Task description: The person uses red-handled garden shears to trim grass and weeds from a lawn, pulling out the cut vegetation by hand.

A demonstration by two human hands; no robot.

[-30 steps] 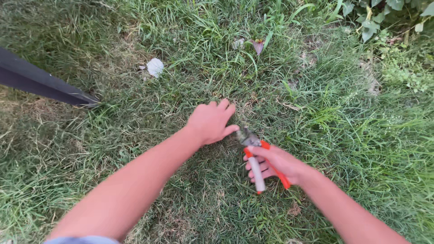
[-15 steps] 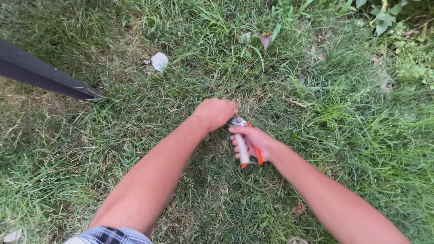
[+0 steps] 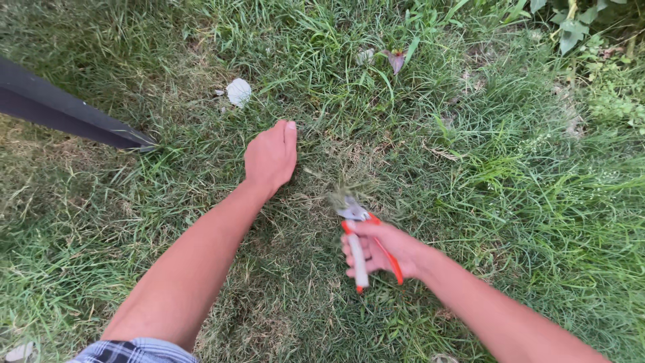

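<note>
- Head view, one only, looking straight down on lawn grass (image 3: 510,202).
- Hard to make out: blades of the pruning shears (image 3: 363,245) blurred and half lost in a tuft of grass; open or shut at the tip, cannot tell.
- Hidden: palm side of the left hand (image 3: 271,156), turned down to the ground; fingers curled under, thumb along the top; whether any grass is pinched inside, cannot tell.
- Cut off: dark slanted sheet (image 3: 60,111) running out of the left edge; leafy plants (image 3: 571,27) clipped by the top right corner; plaid cloth (image 3: 134,351) at the bottom edge.
- Right hand (image 3: 383,249) closed firmly around both handles of the shears, one white, one orange, handles squeezed near together; shears pointing away from the body, tip low in the grass, just right of and below the left hand, the two apart.
- Counted: two bare hands, two forearms, one pair of shears.
- Also one pale scrap (image 3: 238,91) lying above the left hand, one purplish dead leaf (image 3: 396,60) near the top.
</note>
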